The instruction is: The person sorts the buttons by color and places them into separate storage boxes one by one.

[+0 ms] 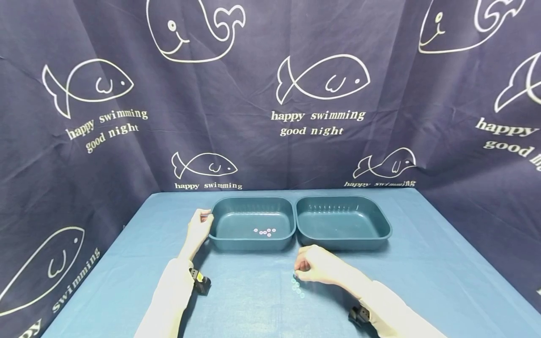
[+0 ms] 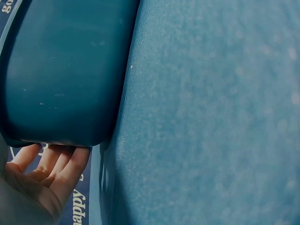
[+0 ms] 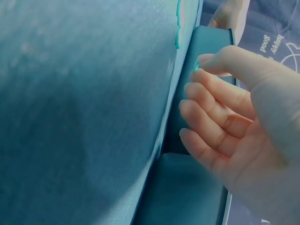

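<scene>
My left hand point(image 1: 199, 230) grips the left end of the left teal bin point(image 1: 253, 244) at its rim. From below, the left wrist view has its fingers point(image 2: 70, 171) against the bin's outer end wall, with the thumb hidden. Several small pink discs point(image 1: 268, 230) lie on that bin's floor, toward the right. Just in front of the bins, my right hand point(image 1: 317, 265) pinches a small turquoise disc point(image 3: 196, 64) between thumb and forefinger; its other fingers are half curled. Several more turquoise discs point(image 1: 298, 290) lie on the blue cloth below that hand.
A second teal bin point(image 1: 344, 244) stands right beside the first, with nothing visible on its floor. Both are on a blue cloth-covered table point(image 1: 249, 300). Behind and at the sides hangs a dark blue curtain point(image 1: 253, 94) with white fish drawings and lettering.
</scene>
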The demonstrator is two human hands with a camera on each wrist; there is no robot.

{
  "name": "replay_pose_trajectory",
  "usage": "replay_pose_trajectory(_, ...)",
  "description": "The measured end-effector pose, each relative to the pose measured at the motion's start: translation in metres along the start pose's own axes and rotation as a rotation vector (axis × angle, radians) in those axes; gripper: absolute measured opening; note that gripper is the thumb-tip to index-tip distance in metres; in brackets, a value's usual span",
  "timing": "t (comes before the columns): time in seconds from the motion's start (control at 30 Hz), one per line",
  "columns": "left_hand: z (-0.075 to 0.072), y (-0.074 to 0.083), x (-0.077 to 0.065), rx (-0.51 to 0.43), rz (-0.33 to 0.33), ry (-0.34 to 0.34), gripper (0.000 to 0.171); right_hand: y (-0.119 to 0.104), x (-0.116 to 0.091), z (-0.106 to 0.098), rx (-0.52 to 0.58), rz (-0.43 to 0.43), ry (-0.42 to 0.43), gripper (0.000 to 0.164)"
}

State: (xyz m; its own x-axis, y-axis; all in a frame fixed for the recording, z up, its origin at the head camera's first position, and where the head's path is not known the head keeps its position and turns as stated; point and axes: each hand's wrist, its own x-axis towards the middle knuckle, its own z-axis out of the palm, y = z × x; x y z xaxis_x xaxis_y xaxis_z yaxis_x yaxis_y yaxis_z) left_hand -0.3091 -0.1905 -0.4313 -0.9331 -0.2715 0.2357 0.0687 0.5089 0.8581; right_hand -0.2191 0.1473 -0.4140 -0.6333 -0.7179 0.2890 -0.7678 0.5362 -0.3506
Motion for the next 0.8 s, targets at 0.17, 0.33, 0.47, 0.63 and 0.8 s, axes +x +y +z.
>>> replay_pose_trajectory(0.17, 0.001, 0.000, 0.000, -0.003, 0.000, 0.004, 0.026, 0.000, 0.001, -0.002, 0.006, -0.007, 0.029, 0.007)
replay_pose_trajectory(0.33, 0.000, 0.001, 0.000, -0.005, -0.004, 0.003, 0.025, -0.001, 0.002, -0.006, 0.008, -0.004, 0.049, 0.006)
replay_pose_trajectory(0.47, 0.000, 0.001, -0.001, 0.000, -0.005, 0.001, 0.025, -0.001, 0.003, -0.012, 0.000, 0.017, 0.079, 0.003)
replay_pose_trajectory(0.63, 0.000, 0.001, 0.000, 0.000, -0.009, 0.003, 0.025, 0.002, 0.004, -0.021, -0.007, 0.029, 0.127, 0.005)
replay_pose_trajectory(0.8, 0.000, 0.000, 0.000, 0.006, -0.002, 0.005, 0.025, 0.005, 0.006, -0.029, -0.015, 0.018, 0.171, 0.005)
